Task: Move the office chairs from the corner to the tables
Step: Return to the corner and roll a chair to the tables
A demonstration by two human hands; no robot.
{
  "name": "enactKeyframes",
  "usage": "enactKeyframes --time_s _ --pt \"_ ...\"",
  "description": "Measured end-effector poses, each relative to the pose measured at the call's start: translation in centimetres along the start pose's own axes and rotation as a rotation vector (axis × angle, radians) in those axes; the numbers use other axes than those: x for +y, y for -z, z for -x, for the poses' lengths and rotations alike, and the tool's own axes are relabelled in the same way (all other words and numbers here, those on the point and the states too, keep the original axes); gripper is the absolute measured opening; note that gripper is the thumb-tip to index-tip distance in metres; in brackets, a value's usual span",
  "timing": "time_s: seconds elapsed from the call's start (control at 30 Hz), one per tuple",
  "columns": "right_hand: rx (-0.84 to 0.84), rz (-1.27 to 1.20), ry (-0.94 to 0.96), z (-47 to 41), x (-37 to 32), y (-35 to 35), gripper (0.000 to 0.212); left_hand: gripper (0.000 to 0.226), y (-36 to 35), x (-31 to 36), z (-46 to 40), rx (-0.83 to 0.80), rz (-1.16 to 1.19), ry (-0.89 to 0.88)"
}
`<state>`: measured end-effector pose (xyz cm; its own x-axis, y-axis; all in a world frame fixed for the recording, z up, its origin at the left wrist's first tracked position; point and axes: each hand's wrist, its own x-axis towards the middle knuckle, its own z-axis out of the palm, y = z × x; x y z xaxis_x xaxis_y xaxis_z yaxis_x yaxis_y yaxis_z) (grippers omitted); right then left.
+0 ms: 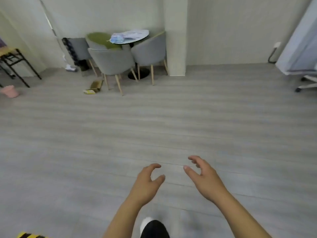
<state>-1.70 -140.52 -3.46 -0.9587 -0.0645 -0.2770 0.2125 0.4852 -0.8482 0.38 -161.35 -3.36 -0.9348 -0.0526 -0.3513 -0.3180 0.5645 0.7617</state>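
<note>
My left hand (147, 181) and my right hand (204, 177) are held out low over bare grey floor, fingers curled apart, holding nothing. Far ahead in the corner, grey tub chairs on wooden legs stand around a small round table (137, 39): one (112, 60) with its back to me, one (151, 48) to its right by the pillar, and a green-seated one (99, 39) behind. At the right edge, only the white wheeled base of an office chair (307, 83) shows. Both hands are far from every chair.
A white pillar (175, 40) stands right of the round table. A black-framed table (15, 60) and a pink bin (10, 91) are at the left. A yellowish box (96, 85) lies on the floor by the chairs. My shoe (152, 227) is below.
</note>
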Motion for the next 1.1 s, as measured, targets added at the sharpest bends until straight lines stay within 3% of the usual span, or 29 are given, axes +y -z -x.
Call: enactKeyframes --time_s 0.27,0.6,0.9,1.1 --pt "0.283 -0.067 -0.177 -8.3 2.7 6.7 0.045 0.036 -5.0 6.6 -14.7 -0.343 -0.032 -0.159" --pt "0.607 -0.033 -0.333 -19.5 -1.0 17.3 0.043 0.035 -5.1 20.0 -34.2 -0.508 -0.053 -0.349" --pt "0.89 -0.172 -0.519 -21.1 4.9 25.2 0.038 0.035 -16.0 31.2 -42.3 -0.763 -0.179 -0.472" --pt "1.046 -0.325 -0.516 -26.5 10.7 34.5 0.031 0.034 -25.5 38.3 -48.4 -0.819 -0.321 -0.536"
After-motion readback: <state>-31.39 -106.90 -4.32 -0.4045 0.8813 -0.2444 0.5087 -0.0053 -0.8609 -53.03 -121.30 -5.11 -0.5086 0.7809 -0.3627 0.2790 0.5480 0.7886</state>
